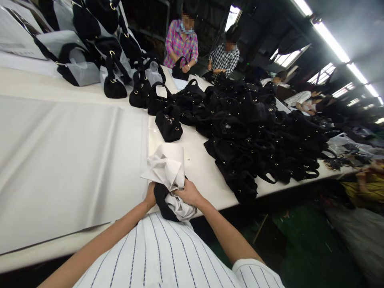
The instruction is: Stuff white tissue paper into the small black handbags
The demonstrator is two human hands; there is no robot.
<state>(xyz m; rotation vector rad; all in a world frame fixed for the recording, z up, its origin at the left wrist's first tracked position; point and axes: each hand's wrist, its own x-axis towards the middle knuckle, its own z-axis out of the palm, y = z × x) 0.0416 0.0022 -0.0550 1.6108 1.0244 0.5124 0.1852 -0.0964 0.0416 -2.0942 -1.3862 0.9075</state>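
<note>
Nearest: striped shirt [156, 252]. Right hand [189, 194]: fingers clamped on pale folds of the black-and-white cloth piece [171, 176]. Left hand [151, 195]: partly hidden behind the black band [163, 203]; impossible to tell finger closure. Held at the near edge of the table [196, 156]. Probably light, limp, not fragile; best gripped at the seemingly thicker black band. Farther, right: heaped black bags [255, 116]. Left: grey sheet [60, 160].
</note>
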